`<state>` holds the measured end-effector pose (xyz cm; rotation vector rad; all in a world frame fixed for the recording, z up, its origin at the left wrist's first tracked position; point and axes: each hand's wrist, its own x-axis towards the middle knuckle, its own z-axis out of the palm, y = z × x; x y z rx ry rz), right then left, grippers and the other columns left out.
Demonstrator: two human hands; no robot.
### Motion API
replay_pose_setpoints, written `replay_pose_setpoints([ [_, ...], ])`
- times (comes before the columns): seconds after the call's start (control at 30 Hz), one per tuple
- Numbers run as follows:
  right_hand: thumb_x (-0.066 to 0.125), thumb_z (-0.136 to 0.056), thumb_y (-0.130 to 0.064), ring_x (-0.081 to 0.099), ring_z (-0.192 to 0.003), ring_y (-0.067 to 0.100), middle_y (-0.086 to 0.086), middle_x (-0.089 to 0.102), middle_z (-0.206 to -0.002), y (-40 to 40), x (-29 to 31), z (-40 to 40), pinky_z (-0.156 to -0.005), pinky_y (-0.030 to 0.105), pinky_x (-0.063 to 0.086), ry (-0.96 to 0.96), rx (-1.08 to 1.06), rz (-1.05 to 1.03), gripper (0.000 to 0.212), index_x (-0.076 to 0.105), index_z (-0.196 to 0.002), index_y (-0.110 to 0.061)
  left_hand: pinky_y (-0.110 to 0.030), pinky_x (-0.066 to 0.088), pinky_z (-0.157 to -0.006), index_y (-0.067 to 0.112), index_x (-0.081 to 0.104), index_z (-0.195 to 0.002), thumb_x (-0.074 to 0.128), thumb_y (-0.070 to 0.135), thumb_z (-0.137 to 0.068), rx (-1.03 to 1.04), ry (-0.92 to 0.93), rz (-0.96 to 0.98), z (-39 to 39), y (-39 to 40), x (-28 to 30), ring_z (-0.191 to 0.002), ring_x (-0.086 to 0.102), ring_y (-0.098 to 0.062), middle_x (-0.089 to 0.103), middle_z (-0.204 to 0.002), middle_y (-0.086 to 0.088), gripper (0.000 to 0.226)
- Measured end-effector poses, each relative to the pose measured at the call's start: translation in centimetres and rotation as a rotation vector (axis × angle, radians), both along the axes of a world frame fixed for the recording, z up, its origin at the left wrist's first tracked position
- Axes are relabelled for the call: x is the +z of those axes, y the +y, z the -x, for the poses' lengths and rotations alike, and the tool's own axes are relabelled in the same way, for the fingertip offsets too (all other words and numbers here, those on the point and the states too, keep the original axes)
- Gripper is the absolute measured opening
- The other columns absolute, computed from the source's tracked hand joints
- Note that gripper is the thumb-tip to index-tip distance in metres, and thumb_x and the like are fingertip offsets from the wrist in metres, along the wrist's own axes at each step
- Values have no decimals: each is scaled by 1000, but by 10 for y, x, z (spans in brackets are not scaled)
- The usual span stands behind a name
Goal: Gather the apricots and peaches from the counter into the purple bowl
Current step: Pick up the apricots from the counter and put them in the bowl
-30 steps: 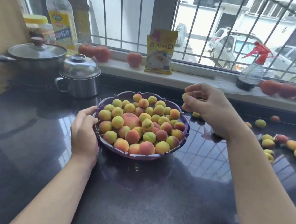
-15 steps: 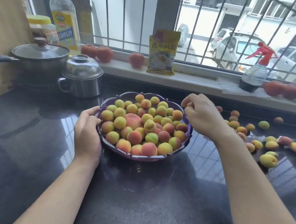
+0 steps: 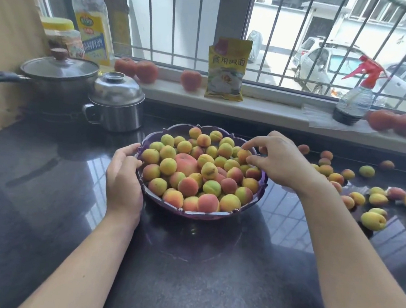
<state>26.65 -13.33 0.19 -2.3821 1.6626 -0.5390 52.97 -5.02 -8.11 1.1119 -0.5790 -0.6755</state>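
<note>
The purple bowl (image 3: 198,214) stands mid-counter, heaped with yellow-orange apricots and one large pink peach (image 3: 186,163). My left hand (image 3: 124,178) grips the bowl's left rim. Over the bowl's right side, my right hand (image 3: 278,161) pinches an apricot (image 3: 242,154) between thumb and forefinger, and the fruit rests on the pile. Several loose apricots (image 3: 373,220) and small reddish peaches (image 3: 396,193) lie scattered on the dark counter to the right of the bowl.
A lidded pan (image 3: 57,82) and a steel pot (image 3: 117,103) stand at the back left, with an oil bottle (image 3: 92,26) and jar (image 3: 62,36) behind. The windowsill carries tomatoes (image 3: 135,69), a yellow packet (image 3: 226,71) and a spray bottle (image 3: 354,101).
My right hand came down and left from above the bowl's right rim onto the fruit pile with an apricot. My left hand stayed on the rim.
</note>
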Motion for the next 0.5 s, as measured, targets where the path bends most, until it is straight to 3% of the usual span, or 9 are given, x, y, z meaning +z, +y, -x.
replay_pose_setpoints([
  [0.07, 67, -96, -28, 52, -94, 17, -5, 51, -96, -1, 0, -4, -77, 28, 41, -58, 58, 8, 19, 73, -114, -34, -20, 54, -78, 14, 72, -113, 49, 21, -72, -5, 6, -4, -1, 0, -1, -85, 69, -1, 75, -89, 15, 47],
  [0.2, 66, -97, -22, 55, -93, 15, -7, 58, -96, -1, -3, -6, -78, 28, 45, -95, 77, 67, 23, 74, -118, -29, -33, 54, -91, 21, 74, -107, 51, 22, -73, -12, 3, -17, -3, -1, -3, -101, 69, -15, 75, -105, 2, 41],
  [0.3, 66, -97, -19, 54, -87, 13, -11, 57, -90, -1, -4, -2, -79, 30, 46, -112, 65, 79, 27, 71, -122, -25, -36, 52, -92, 21, 74, -107, 51, 22, -73, -11, 7, -15, -3, -2, -4, -103, 68, -18, 75, -108, -2, 41],
  [0.4, 71, -93, -18, 53, -78, 7, -14, 56, -81, -2, -5, -2, -74, 30, 47, -144, 65, 81, 21, 73, -113, -24, -38, 52, -92, 21, 73, -107, 51, 22, -73, -13, 7, -18, -4, -3, -5, -103, 68, -19, 74, -110, -4, 41],
  [0.5, 75, -90, -18, 58, -84, 10, -10, 65, -90, -2, -4, -3, -78, 32, 51, -199, 61, 68, 25, 73, -114, -24, -40, 52, -95, 22, 74, -107, 51, 22, -73, -9, 2, -22, -5, -4, -6, -105, 68, -20, 74, -112, -5, 41],
])
